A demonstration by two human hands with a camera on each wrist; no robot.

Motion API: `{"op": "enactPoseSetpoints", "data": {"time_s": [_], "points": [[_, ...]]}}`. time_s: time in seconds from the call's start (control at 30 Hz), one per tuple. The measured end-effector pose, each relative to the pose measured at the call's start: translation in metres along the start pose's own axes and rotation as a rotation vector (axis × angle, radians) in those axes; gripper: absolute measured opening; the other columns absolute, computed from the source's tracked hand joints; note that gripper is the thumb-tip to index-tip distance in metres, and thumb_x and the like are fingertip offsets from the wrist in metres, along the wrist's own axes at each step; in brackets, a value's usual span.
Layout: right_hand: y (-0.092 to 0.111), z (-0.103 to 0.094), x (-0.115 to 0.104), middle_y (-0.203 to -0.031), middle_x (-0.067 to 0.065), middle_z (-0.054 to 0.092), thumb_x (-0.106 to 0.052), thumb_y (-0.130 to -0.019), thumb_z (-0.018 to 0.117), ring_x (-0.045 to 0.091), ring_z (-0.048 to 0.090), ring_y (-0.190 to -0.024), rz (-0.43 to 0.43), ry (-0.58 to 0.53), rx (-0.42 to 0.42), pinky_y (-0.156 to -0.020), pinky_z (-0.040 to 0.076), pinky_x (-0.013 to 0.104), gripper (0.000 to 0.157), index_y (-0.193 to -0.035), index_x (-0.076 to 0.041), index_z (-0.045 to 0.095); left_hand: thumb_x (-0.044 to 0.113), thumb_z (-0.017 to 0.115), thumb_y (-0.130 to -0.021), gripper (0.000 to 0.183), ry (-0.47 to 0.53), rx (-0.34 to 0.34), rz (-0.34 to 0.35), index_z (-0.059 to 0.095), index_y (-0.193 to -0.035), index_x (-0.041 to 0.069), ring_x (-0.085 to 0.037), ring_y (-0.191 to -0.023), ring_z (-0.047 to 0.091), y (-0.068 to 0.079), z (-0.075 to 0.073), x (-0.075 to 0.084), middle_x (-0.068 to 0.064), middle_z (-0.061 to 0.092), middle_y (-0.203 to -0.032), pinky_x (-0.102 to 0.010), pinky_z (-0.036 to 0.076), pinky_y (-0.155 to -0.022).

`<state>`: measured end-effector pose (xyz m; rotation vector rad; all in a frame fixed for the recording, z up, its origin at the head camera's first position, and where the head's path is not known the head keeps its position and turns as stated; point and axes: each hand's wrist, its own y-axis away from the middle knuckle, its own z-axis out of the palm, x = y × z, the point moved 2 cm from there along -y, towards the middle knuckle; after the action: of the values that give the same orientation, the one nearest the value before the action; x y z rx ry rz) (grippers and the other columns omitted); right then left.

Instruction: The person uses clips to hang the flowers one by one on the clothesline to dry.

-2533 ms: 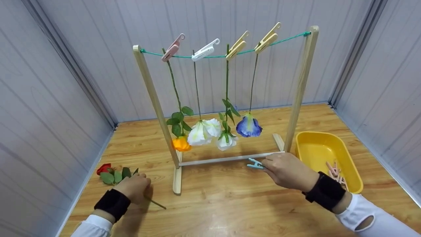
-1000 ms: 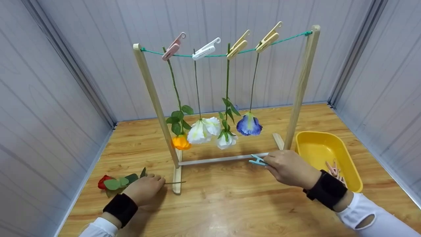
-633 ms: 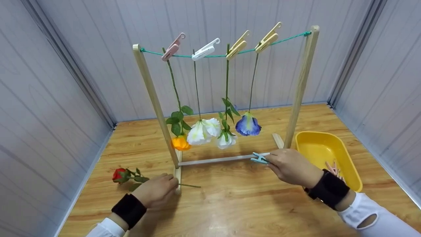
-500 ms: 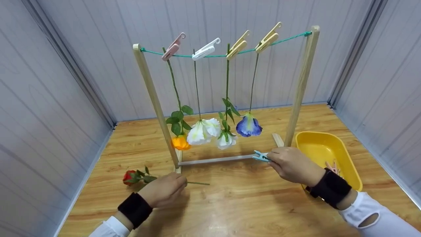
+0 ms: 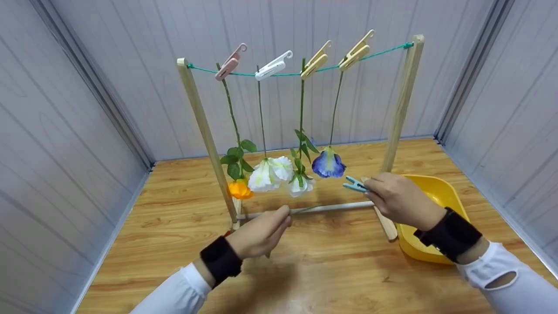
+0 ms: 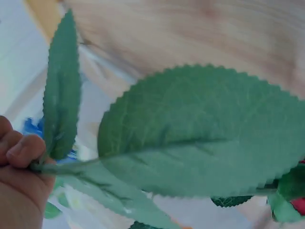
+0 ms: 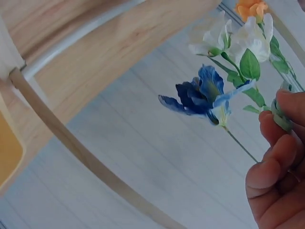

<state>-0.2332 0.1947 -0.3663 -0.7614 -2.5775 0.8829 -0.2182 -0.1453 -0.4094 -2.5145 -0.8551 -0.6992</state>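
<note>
My left hand (image 5: 263,231) grips the stem of a red rose (image 6: 300,204), low in front of the rack. Its stem end (image 5: 308,209) points right across the white bottom bar (image 5: 340,207); in the head view the hand mostly hides the bloom. Big green leaves (image 6: 200,136) fill the left wrist view. Between thumb and fingers, my right hand (image 5: 401,198) pinches a light blue clothespin (image 5: 355,185) just below and right of the hanging blue-purple flower (image 5: 329,163). A green cord (image 5: 386,51) runs between the rack's two wooden posts (image 5: 202,126).
Pink (image 5: 227,67), white (image 5: 271,69) and two yellow clothespins (image 5: 314,66) hold flowers upside down on the cord: orange (image 5: 240,189), two white (image 5: 267,175) and the blue-purple one. A yellow basin (image 5: 455,198) stands right, partly behind the right arm. Pale panel walls surround the wooden surface.
My left hand has slid the rose from the far left toward the middle and raised it. The right hand, clothespin in its fingers, has risen and moved slightly right.
</note>
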Motion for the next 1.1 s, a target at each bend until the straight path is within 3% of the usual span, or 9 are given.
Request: {"op": "enactPoseSetpoints", "data": {"time_s": [0.17, 0.33, 0.53, 0.63, 0.7, 0.87, 1.1], "points": [[-0.005, -0.011, 0.008, -0.08, 0.004, 0.057, 0.01, -0.083, 0.083, 0.01, 0.046, -0.07, 0.018, -0.007, 0.004, -0.057, 0.044, 0.027, 0.022, -0.094, -0.002, 0.069, 0.019, 0.032, -0.12, 0.025, 0.105, 0.035, 0.003, 0.048, -0.106, 0.006, -0.007, -0.065, 0.033, -0.027, -0.005, 0.022, 0.005, 0.035, -0.078, -0.024, 0.035, -0.065], [-0.015, -0.028, 0.019, -0.08, 0.005, 0.058, 0.012, -0.083, 0.083, 0.011, 0.048, -0.07, 0.03, -0.006, 0.026, -0.057, 0.045, 0.029, 0.019, -0.095, 0.001, 0.073, 0.015, 0.032, -0.12, 0.026, 0.2, 0.1, 0.02, 0.052, -0.11, 0.001, -0.012, -0.074, 0.038, -0.052, -0.015, 0.04, 0.001, 0.042, -0.086, -0.027, 0.037, -0.074], [-0.027, -0.052, 0.032, -0.08, 0.006, 0.057, 0.009, -0.088, 0.08, 0.011, 0.047, -0.069, 0.088, 0.04, 0.018, -0.058, 0.044, 0.031, 0.012, -0.095, 0.002, 0.074, 0.012, 0.031, -0.119, 0.026, 0.335, 0.219, 0.046, 0.051, -0.107, 0.001, -0.017, -0.086, 0.043, -0.081, -0.019, 0.049, -0.005, 0.045, -0.094, -0.031, 0.038, -0.082], [-0.033, -0.061, 0.037, -0.081, 0.008, 0.059, 0.008, -0.09, 0.078, 0.012, 0.047, -0.07, 0.11, 0.06, 0.011, -0.06, 0.045, 0.032, 0.011, -0.099, 0.003, 0.075, 0.014, 0.03, -0.12, 0.026, 0.408, 0.247, 0.045, 0.048, -0.105, 0.003, -0.016, -0.088, 0.042, -0.095, -0.019, 0.052, -0.003, 0.043, -0.094, -0.03, 0.038, -0.084], [-0.037, -0.067, 0.04, -0.082, 0.009, 0.061, 0.009, -0.091, 0.078, 0.013, 0.047, -0.071, 0.117, 0.07, 0.014, -0.06, 0.044, 0.033, 0.011, -0.1, 0.004, 0.076, 0.016, 0.029, -0.12, 0.027, 0.476, 0.252, 0.041, 0.047, -0.103, 0.005, -0.015, -0.084, 0.04, -0.103, -0.019, 0.055, -0.002, 0.041, -0.092, -0.03, 0.037, -0.082], [-0.047, -0.083, 0.048, -0.079, 0.012, 0.06, 0.009, -0.089, 0.078, 0.016, 0.046, -0.069, 0.092, 0.11, 0.043, -0.06, 0.042, 0.035, 0.01, -0.098, 0.008, 0.075, 0.013, 0.025, -0.12, 0.031, 0.624, 0.282, 0.058, 0.05, -0.108, -0.001, -0.013, -0.072, 0.033, -0.125, -0.021, 0.064, 0.0, 0.038, -0.085, -0.026, 0.032, -0.071], [-0.072, -0.105, 0.056, -0.08, 0.017, 0.064, 0.01, -0.089, 0.076, 0.022, 0.05, -0.068, 0.122, 0.136, 0.052, -0.06, 0.042, 0.037, 0.012, -0.101, 0.011, 0.076, 0.01, 0.025, -0.119, 0.03, 0.751, 0.314, 0.085, 0.051, -0.111, -0.002, -0.01, -0.069, 0.029, -0.153, -0.029, 0.077, 0.001, 0.035, -0.082, -0.023, 0.029, -0.066]]}}
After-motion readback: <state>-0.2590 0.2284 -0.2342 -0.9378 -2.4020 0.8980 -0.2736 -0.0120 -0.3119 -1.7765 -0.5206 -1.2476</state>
